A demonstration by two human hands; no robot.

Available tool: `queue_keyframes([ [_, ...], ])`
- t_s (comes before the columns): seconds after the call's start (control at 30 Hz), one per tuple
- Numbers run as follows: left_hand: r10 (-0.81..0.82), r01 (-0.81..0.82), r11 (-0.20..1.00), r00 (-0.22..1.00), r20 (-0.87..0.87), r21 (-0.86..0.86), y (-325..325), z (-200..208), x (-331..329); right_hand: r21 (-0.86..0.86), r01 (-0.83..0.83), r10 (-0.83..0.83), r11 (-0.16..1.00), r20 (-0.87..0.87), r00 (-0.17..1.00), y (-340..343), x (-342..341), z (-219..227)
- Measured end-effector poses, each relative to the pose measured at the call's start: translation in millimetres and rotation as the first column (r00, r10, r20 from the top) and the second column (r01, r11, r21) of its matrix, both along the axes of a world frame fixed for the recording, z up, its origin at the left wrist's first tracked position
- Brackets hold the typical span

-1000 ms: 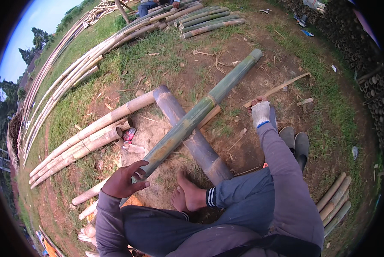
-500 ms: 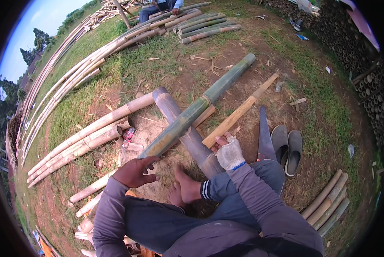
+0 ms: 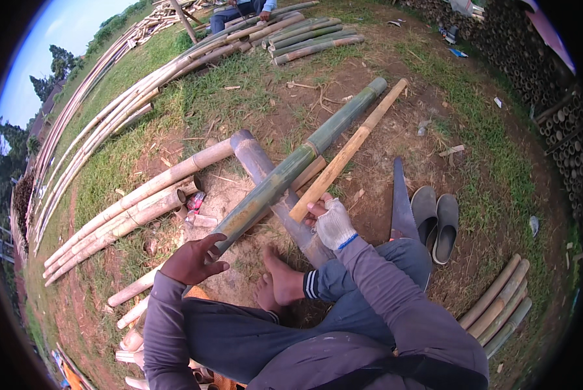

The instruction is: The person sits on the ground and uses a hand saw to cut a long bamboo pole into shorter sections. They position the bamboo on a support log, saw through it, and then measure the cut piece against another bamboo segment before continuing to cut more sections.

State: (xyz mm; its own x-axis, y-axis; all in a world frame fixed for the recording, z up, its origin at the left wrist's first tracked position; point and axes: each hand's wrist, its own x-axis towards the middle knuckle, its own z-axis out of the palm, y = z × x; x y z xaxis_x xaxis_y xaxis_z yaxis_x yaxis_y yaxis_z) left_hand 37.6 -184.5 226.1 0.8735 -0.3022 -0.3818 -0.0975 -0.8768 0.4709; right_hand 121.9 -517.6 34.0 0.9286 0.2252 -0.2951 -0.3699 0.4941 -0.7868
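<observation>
A thick green bamboo pole [image 3: 262, 196] lies slanting away from me across a greyish bamboo log [image 3: 249, 153]. My left hand [image 3: 190, 261] is at the pole's near end, thumb and fingers apart, the fingertips seeming to touch its rim. In a white knit glove, my right hand [image 3: 332, 224] grips the near end of a flat, yellowish split bamboo strip [image 3: 350, 151]. The strip points away from me, close along the right side of the green pole. Its near tip lies over the greyish log.
A handsaw [image 3: 400, 201] and a pair of dark clogs [image 3: 445, 227] lie to the right. Cut bamboo poles [image 3: 129, 213] lie left, others [image 3: 499, 302] at lower right. Long poles [image 3: 168, 71] stretch behind, near another seated person [image 3: 229, 16]. Bamboo is stacked [image 3: 558, 140] at far right.
My right hand has brought the strip leftward, nearer the green pole. My left hand has shifted slightly left and down, to the pole's near end.
</observation>
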Motion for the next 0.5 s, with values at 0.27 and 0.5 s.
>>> queue_keyframes([
  [0.27,-0.031,0.031,1.000,0.999,0.017,-0.001,-1,1,5,-0.103,-0.015,0.015,0.995,0.003,1.000,6,11,14],
  [0.5,-0.017,0.017,1.000,1.000,-0.026,-0.003,-2,1,6,-0.095,-0.014,0.011,0.995,-0.033,0.999,10,23,16],
])
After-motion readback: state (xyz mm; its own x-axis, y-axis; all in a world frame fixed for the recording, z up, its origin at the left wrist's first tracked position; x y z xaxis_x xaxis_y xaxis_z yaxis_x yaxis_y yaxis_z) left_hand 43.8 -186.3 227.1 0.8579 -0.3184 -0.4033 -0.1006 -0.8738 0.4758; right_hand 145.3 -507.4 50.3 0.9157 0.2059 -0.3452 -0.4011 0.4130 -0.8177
